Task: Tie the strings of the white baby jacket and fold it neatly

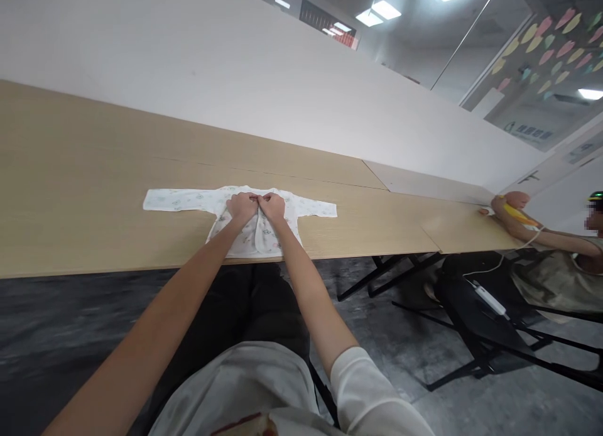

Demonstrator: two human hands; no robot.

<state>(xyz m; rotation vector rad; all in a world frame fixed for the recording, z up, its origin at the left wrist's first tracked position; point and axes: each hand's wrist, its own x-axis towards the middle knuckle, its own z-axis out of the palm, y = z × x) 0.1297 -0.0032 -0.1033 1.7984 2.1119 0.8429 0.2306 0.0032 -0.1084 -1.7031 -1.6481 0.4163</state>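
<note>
A small white baby shirt [245,242] with a faint coloured print lies flat on the wooden table, its two sleeves stretched out to the sides. The front opening runs down the middle, with the hem near the table's front edge. At the neckline my left hand [242,207] pinches the shirt's edge. Right beside it my right hand [272,206] pinches the opposite edge, and the fingertips of both hands almost meet. Whatever small fastening may lie between the fingers is hidden.
The long table [94,153] runs along a white partition [188,71]. At the far right a person [556,272] sits by a doll [517,200] in yellow. A black folding chair [490,316] holds a white power strip [490,299] with a cable.
</note>
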